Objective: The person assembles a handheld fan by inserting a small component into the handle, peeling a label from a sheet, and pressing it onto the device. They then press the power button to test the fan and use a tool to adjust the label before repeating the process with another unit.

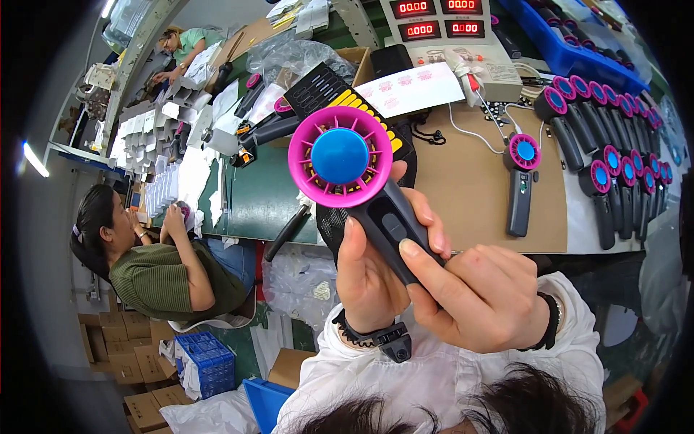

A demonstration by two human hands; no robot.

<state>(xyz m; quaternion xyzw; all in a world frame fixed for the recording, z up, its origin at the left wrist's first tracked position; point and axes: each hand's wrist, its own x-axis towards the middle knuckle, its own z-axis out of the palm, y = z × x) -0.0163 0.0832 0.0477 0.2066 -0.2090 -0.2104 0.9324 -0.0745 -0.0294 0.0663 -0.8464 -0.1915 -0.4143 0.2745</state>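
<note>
A handheld fan (340, 156) with a magenta ring, blue centre cap and dark grey handle is held up over the table's near edge, its head tilted up to the left. My left hand (372, 271) wraps round the handle from below and behind. My right hand (481, 293) grips the handle's lower end, with a fingertip lying on its face near the oval button. Behind the fan head lies a black and yellow slotted piece (340, 94), partly covered. A second fan (521, 173) of the same kind lies on the brown mat, a white cable reaching its head.
Several like fans (607, 145) lie in rows at the right, beside a blue bin (578, 50). A meter with red digits (437, 25) stands at the back, near a white printed sheet (416, 88). Co-workers (159, 267) sit at the left, by white cartons (148, 134). A blue crate (206, 365) is on the floor.
</note>
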